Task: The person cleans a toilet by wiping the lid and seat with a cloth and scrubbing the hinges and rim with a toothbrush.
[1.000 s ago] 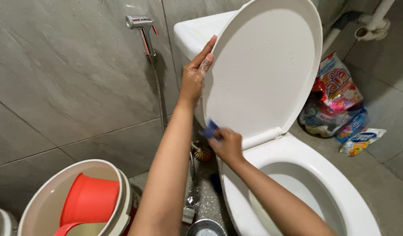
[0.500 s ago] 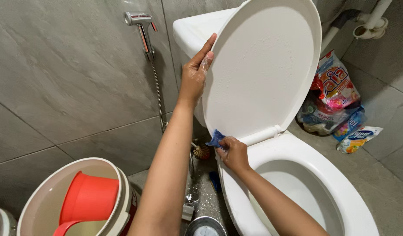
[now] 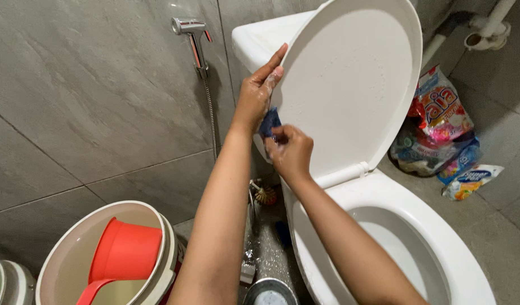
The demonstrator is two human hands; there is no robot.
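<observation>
A white toilet point(image 3: 429, 237) stands with its lid point(image 3: 356, 85) raised against the tank point(image 3: 257, 34). My left hand point(image 3: 255, 96) grips the lid's left edge, fingers wet with foam. My right hand point(image 3: 291, 149) is closed on a small blue scrubbing cloth point(image 3: 269, 121) and presses it on the lid's left rim, just below my left hand. The open bowl lies below my right forearm.
A chrome spray nozzle point(image 3: 193, 36) with hose hangs on the grey tiled wall. A white bucket point(image 3: 73, 248) holding a red dipper point(image 3: 121, 254) stands lower left. A toilet brush point(image 3: 264, 195) sits by the base. Colourful detergent bags point(image 3: 440, 130) lie on the floor at right.
My right hand has carried the blue cloth up from the lid's hinge area along the left edge to just under my left hand. The left hand keeps its hold.
</observation>
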